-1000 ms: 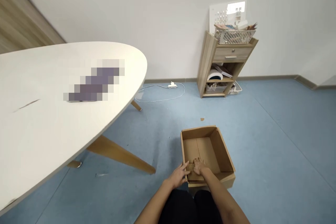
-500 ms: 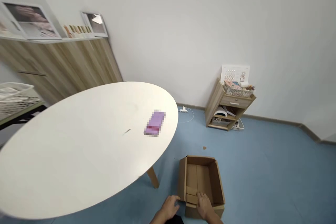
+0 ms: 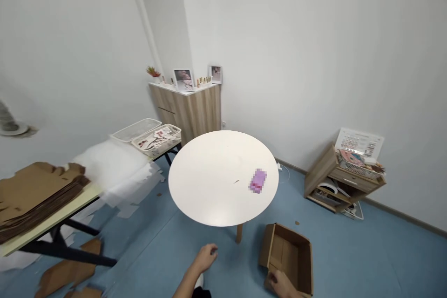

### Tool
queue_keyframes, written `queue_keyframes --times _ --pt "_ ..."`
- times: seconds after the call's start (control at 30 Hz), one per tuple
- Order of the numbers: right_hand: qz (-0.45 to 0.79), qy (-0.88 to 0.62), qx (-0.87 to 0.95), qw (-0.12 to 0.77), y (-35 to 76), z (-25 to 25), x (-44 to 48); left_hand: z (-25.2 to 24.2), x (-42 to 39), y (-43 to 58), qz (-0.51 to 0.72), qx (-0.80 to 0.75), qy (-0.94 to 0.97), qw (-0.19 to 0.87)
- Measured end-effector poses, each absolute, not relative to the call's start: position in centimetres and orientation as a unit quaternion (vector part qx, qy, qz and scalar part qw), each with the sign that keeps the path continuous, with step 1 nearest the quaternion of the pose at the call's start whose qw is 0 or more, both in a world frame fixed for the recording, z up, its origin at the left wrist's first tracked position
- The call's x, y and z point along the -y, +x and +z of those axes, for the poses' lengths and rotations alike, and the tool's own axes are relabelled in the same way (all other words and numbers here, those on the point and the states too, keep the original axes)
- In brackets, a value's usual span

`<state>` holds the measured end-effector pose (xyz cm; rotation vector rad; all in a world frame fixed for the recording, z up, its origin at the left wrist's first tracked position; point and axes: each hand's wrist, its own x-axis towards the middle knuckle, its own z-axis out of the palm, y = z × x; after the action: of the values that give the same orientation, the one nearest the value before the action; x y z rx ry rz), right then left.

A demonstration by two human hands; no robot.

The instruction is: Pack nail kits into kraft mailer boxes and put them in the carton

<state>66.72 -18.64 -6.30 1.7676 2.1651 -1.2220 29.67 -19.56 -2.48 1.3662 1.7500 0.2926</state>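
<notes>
Head cam shot from me, ask away.

**Q:** Where's the box sitting?

**Me:** Open cardboard box (image 3: 288, 258) is down at about 5 o'clock in my view, flat on the blue floor (image 3: 366, 260), just past the round white counter (image 3: 223, 177). Its near corner runs off the bottom of the frame.

**Q:** And your hands?

**Me:** Right hand (image 3: 279, 284) is right at the box's near edge, fingers against the cardboard, but it's cut off by the frame, so I can't tell if it's gripping. Left hand (image 3: 206, 257) is around 6 o'clock, well clear of the box, loosely curled with the fingers bunched, and I can't see anything in it.

**Q:** Anything else nearby?

**Me:** A blurred pink item (image 3: 258, 180) lies at 3 o'clock on the counter. There's a stack of flattened cardboard (image 3: 35, 200) at 8 o'clock and a wooden side cabinet (image 3: 344, 181) at 3 o'clock.
</notes>
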Motion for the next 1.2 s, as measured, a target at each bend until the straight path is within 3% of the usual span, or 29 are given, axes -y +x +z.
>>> queue_keyframes --times 0.23,0.47,0.83,1.03,1.2 --pt "-0.403 0.513 -0.752 -0.093 48.6 -0.6 11.1 2.4 19.1 16.4 0.220 -0.763 0.526 0.305" --pt "-0.422 0.471 -0.767 -0.102 26.7 1.0 8.3 4.2 15.9 3.8 0.273 -0.715 0.578 0.283" --pt "-0.403 0.420 -0.805 -0.110 6.0 7.7 -1.4 9.2 11.7 -18.6 0.361 -0.751 0.519 0.191" --pt "-0.404 0.368 -0.822 -0.158 -7.9 10.6 -8.8 8.1 7.7 -28.0 0.333 -0.800 0.489 0.094" --pt "-0.426 0.294 -0.841 -0.160 -20.1 10.7 -15.1 7.7 1.1 -33.1 0.263 -0.831 0.479 0.099"
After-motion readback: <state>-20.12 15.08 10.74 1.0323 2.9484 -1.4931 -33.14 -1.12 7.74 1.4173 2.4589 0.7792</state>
